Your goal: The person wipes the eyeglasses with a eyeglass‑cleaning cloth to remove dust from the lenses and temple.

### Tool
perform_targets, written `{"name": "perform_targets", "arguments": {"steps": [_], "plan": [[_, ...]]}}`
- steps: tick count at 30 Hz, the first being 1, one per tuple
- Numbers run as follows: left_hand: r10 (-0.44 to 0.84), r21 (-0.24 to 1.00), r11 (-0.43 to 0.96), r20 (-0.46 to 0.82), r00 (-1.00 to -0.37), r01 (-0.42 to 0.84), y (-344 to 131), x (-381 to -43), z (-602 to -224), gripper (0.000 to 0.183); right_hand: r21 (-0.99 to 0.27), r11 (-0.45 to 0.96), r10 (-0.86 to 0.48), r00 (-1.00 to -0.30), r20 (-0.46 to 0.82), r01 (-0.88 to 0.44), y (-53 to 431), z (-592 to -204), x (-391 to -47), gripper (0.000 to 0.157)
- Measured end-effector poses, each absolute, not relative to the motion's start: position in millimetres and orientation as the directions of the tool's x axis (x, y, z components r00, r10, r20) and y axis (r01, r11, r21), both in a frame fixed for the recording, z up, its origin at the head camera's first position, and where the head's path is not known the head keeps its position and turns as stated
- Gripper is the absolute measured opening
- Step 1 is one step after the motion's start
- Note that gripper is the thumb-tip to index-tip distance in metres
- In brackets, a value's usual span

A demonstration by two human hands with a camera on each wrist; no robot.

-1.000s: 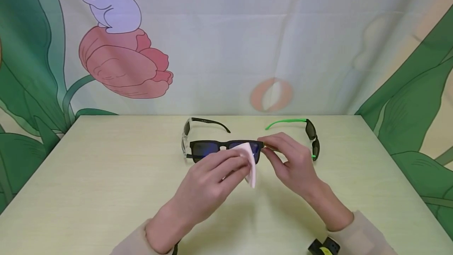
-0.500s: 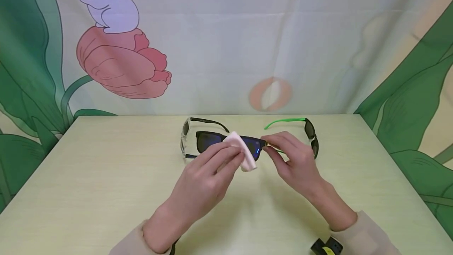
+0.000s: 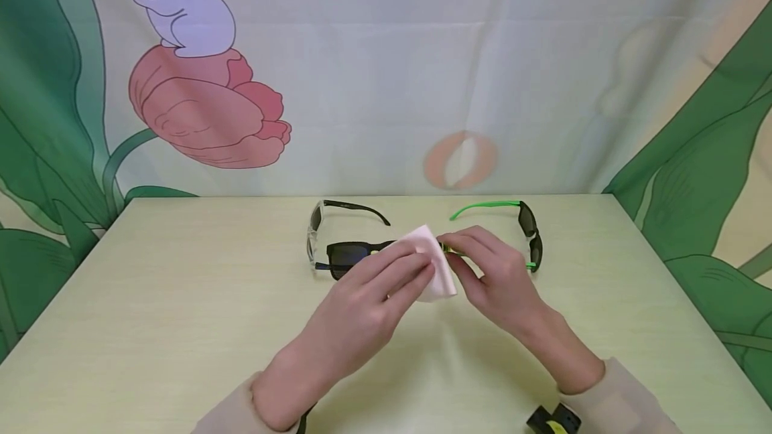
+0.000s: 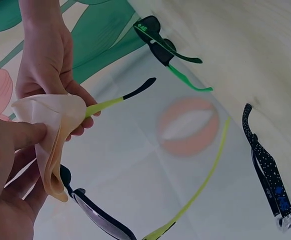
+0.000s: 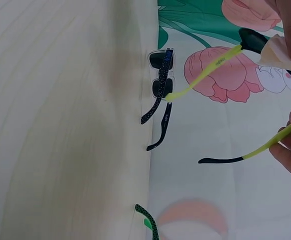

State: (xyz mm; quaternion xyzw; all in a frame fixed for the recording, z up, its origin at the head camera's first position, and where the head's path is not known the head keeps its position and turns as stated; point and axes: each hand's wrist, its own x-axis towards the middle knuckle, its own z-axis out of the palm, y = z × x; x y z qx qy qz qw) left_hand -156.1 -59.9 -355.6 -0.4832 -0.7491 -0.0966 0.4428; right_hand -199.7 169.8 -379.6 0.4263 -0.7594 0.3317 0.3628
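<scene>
Black-framed sunglasses [image 3: 348, 256] with dark lenses and yellow-green temples are held up over the table. My right hand [image 3: 500, 280] pinches them at the right end, its fingers on a yellow-green temple [image 4: 103, 106] near the hinge. A folded pale pink cloth [image 3: 443, 280] lies between the fingers and thumb of my left hand [image 3: 362, 313], wrapped over the right-hand lens. That lens is hidden under the cloth. In the right wrist view the other temple [image 5: 210, 70] stands unfolded, with a dark tip on the near temple.
Behind on the left of the table [image 3: 181, 313] stand clear-framed sunglasses [image 3: 312, 246] with dark speckled temples. Sunglasses with green temples [image 3: 531, 233] stand on the right. A printed curtain [image 3: 374, 86] hangs behind the table's far edge.
My left hand has slid the cloth rightward along the sunglasses, from mid-frame over the right-hand lens. The sunglasses rose and tilted, then came down level again. The right hand keeps its grip.
</scene>
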Motion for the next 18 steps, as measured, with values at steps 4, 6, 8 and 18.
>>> {"name": "perform_targets", "arguments": {"steps": [4,6,8,18], "plan": [[0.636,-0.278,0.500,0.761,-0.129,0.820,-60.5,-156.1,-355.7,0.032,-0.229,0.393,-0.388,-0.386,0.837,-0.891,171.3,-378.9,-200.8,0.017],[0.624,-0.254,0.496,0.769,-0.137,0.831,-61.6,-156.1,-355.6,0.030,-0.244,0.385,-0.373,-0.392,0.841,-0.890,172.3,-377.7,-201.1,0.014],[0.607,-0.218,0.495,0.779,-0.155,0.841,-63.1,-156.4,-355.2,0.029,-0.253,0.389,-0.360,-0.399,0.843,-0.886,173.4,-376.6,-201.3,0.013],[0.532,-0.100,0.530,0.812,-0.239,0.842,-67.3,-158.5,-354.8,0.033,-0.248,0.418,-0.356,-0.409,0.841,-0.874,175.5,-376.1,-200.8,0.024]]}}
